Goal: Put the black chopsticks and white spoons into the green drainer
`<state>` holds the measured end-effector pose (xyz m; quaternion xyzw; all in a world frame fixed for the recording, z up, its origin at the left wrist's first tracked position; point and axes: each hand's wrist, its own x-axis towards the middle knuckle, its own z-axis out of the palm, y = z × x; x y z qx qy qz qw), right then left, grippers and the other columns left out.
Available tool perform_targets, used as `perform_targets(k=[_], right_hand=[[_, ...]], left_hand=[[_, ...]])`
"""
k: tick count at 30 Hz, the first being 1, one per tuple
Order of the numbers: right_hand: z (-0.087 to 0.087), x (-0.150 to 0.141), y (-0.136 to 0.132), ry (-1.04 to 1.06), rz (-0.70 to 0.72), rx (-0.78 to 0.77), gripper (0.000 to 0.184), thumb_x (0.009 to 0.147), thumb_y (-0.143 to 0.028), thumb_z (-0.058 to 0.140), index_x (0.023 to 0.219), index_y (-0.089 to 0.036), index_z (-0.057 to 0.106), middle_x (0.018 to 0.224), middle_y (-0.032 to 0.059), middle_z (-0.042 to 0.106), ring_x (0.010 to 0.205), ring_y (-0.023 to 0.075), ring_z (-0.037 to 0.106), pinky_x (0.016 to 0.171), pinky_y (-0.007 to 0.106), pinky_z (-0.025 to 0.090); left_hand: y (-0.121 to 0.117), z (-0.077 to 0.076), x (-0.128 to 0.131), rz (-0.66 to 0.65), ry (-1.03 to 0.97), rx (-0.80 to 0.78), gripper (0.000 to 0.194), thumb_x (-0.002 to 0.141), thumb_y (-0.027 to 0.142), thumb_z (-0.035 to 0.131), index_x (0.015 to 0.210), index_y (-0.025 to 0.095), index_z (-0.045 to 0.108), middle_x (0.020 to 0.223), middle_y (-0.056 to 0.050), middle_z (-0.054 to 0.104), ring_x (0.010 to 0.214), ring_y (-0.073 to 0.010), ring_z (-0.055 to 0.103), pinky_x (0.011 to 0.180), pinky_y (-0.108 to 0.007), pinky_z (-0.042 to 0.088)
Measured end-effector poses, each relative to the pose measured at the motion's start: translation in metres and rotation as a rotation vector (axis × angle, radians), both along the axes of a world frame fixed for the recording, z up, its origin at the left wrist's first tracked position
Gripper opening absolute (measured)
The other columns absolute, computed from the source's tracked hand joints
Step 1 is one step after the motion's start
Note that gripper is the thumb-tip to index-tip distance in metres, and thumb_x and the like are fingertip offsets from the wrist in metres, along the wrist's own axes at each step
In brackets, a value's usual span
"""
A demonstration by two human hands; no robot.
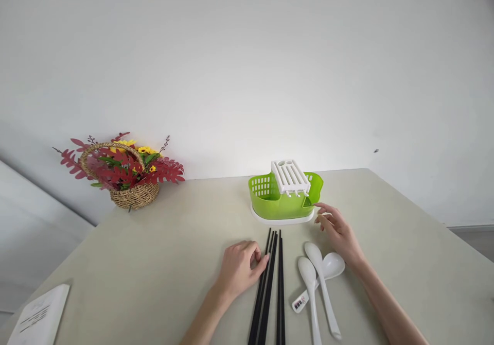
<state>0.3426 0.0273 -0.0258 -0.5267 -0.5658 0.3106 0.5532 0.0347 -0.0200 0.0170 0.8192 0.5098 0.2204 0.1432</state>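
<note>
My left hand [240,269] rests on the table with its fingers loosely curled and the thumb apart from them. Its thumb tip is at the edge of several long black chopsticks [266,288], which lie pointing away from me. My right hand [336,231] is open, its index finger reaching to the right end of a green cutlery holder [276,208]; whether the fingertip presses on it I cannot tell. The holder has a white slotted top [290,176] with small hooks and a white base. Between my hands lie a white spoon [307,273], another white spoon [314,255] and a shorter, labelled white spoon [335,265], overlapping.
A wicker basket [135,196] of red leaves and yellow flowers stands at the back left. At the near left corner lies a white box or booklet [40,316] with dark print. The pale table [173,252] meets a white wall behind.
</note>
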Motion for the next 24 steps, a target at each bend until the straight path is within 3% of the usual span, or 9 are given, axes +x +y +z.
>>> perform_targets(k=[4,10,19,24], right_hand=[[0.000,-0.003,0.001,-0.048,0.017,0.015,0.034,0.100,-0.049,0.052,0.128,-0.031,0.063,0.117,0.0056,0.062,0.091,0.0188,0.066,0.075,0.033,0.057],[0.005,-0.003,-0.002,-0.122,-0.009,0.076,0.025,0.101,-0.041,0.051,0.119,-0.031,0.064,0.126,0.0066,0.062,0.116,0.0238,0.064,0.085,0.038,0.058],[0.010,-0.009,-0.006,-0.206,-0.067,0.137,0.021,0.098,-0.038,0.055,0.114,-0.029,0.065,0.119,0.0069,0.061,0.106,0.0227,0.063,0.087,0.040,0.058],[0.010,-0.006,-0.007,-0.150,-0.061,0.143,0.020,0.095,-0.039,0.060,0.109,-0.028,0.069,0.114,0.0060,0.062,0.100,0.0218,0.064,0.086,0.039,0.058]], left_hand=[[0.000,0.001,0.000,-0.005,-0.006,0.004,0.025,0.094,0.037,0.061,0.074,0.022,0.057,0.067,0.003,0.063,0.058,-0.0130,0.053,0.059,-0.028,0.035],[-0.001,0.002,0.000,0.004,0.014,-0.019,0.021,0.092,0.035,0.063,0.076,0.022,0.058,0.067,0.003,0.063,0.058,-0.0125,0.052,0.060,-0.028,0.036],[-0.001,0.004,0.000,0.002,0.014,-0.023,0.018,0.090,0.032,0.065,0.076,0.022,0.058,0.067,0.004,0.063,0.059,-0.0124,0.053,0.061,-0.027,0.037],[-0.002,0.003,-0.001,-0.002,-0.005,-0.012,0.018,0.090,0.031,0.065,0.076,0.022,0.058,0.067,0.004,0.062,0.059,-0.0122,0.052,0.061,-0.027,0.037]])
